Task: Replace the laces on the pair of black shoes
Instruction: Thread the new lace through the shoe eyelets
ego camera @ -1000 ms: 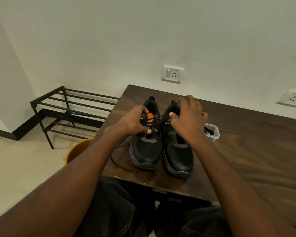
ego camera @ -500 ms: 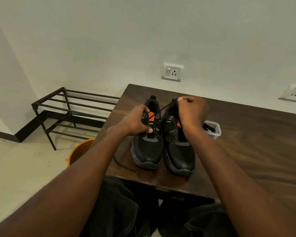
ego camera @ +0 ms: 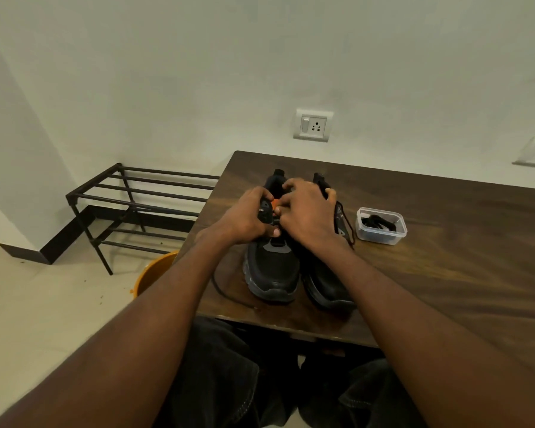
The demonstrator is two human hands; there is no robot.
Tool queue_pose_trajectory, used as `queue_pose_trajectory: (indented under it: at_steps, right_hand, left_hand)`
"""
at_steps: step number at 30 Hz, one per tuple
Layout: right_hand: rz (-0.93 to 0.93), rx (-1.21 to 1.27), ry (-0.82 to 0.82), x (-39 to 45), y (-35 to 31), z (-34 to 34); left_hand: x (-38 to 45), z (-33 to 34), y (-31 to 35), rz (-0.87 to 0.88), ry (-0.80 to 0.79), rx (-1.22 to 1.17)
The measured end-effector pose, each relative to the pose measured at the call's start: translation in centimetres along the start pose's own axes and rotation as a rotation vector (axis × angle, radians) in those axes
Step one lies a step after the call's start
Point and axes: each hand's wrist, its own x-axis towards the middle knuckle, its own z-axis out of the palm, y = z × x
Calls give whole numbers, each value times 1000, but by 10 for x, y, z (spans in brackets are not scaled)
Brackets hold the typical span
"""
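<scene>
wooden table (ego camera: 445, 242), black shoes (ego camera: 274, 273) toes toward person

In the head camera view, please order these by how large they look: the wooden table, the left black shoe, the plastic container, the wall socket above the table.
1. Wooden table
2. Left black shoe
3. Plastic container
4. Wall socket

The socket is farther away, so it looks smaller.

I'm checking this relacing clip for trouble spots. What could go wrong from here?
The loose lace trails to the table's near edge by the left shoe; a forearm could snag it or drag it off. Both hands crowd the left shoe's eyelets, hiding them, so a hole may be skipped.
</scene>
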Motion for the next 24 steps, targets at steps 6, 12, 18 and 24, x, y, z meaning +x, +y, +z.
queue_pose_trajectory:
  at_steps: [6,12,18,24]
  right_hand:
    - [428,231,210,5,4,8]
    - [508,275,183,5,8,3]
    - [541,221,261,-5,-2,3]
    - [551,254,271,-3,-6,3]
  left_hand:
    - [1,1,4,0,-8,8]
    - [-3,0,4,64,-4,60]
    - [-4,4,11,111,25,171]
    - [-4,4,13,145,11,187]
